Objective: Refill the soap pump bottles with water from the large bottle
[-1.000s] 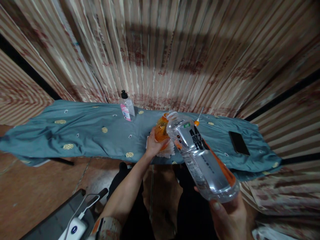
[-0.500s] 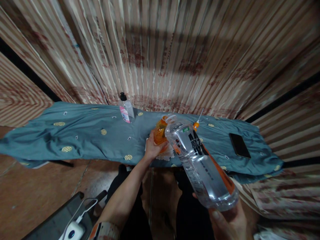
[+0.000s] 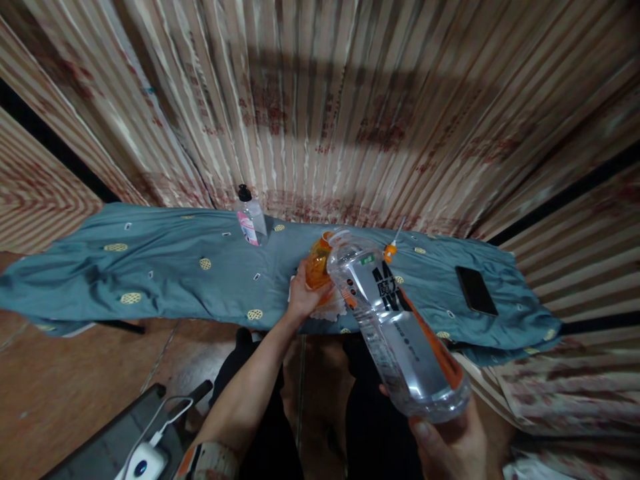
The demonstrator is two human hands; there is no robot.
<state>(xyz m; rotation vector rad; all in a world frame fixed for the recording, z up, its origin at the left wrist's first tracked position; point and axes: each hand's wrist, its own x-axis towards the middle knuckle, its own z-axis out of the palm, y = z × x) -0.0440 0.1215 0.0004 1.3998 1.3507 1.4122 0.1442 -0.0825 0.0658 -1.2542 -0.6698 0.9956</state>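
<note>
Head view: my right hand (image 3: 450, 445) grips the big bottle (image 3: 400, 327) by its base at near right, its neck slanting far and left to the orange bottle (image 3: 316, 265), which my left hand (image 3: 303, 293) clasps over a white cloth (image 3: 334, 309). I judge this to be pouring; the next move calls for steady, aligned mouths. The big bottle looks clear, its label silver and orange; its fill I cannot tell

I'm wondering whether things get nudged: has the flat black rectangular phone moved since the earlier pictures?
No. The phone keeps its place against the yellow oval motifs on the blue-green fabric cover.
</note>
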